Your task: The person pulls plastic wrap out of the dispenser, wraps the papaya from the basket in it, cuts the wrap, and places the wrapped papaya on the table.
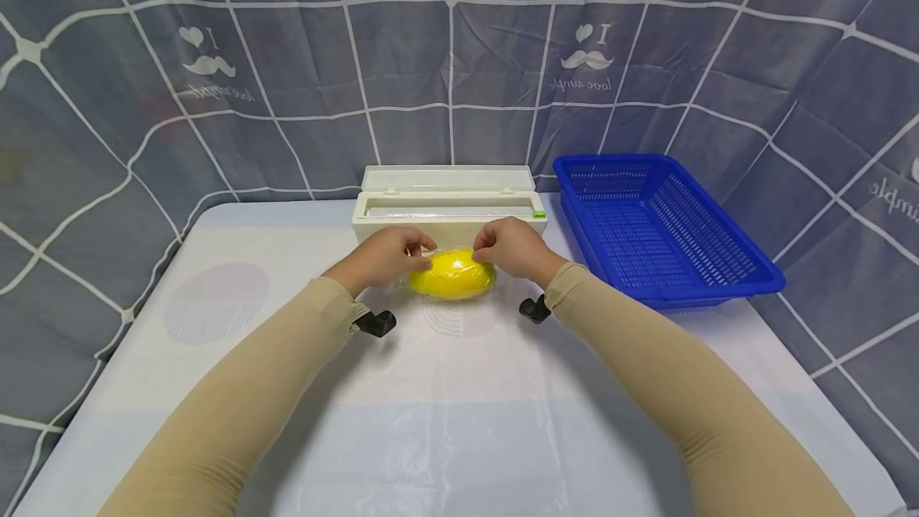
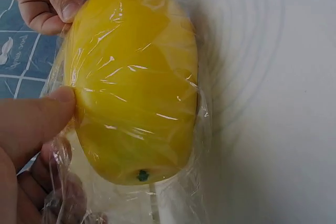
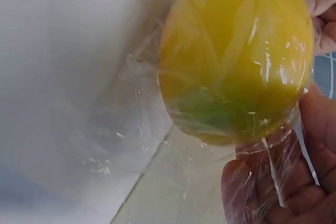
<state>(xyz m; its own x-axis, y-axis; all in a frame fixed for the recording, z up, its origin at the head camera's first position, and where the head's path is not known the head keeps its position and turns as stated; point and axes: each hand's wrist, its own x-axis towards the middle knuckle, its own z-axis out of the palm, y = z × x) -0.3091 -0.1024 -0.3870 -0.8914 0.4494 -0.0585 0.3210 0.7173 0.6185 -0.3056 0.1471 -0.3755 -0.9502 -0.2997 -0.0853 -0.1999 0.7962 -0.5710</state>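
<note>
A yellow oval fruit sits low over the table in front of the dispenser, wrapped in clear cling film. Its skin turns greenish towards one end, and a small dark green spot shows at an end in the left wrist view. My left hand pinches the film at the fruit's far left side, thumb against the yellow skin and fingers curled behind. At the far right side, my right hand pinches film between thumb and fingers. Loose, wrinkled film spreads past the fruit's ends. The fruit's underside is hidden.
Just behind the hands stands a white cling film dispenser, lid raised, with a green slider at its right end. A blue plastic basket is at the back right. Grey checked curtain surrounds the white-covered table.
</note>
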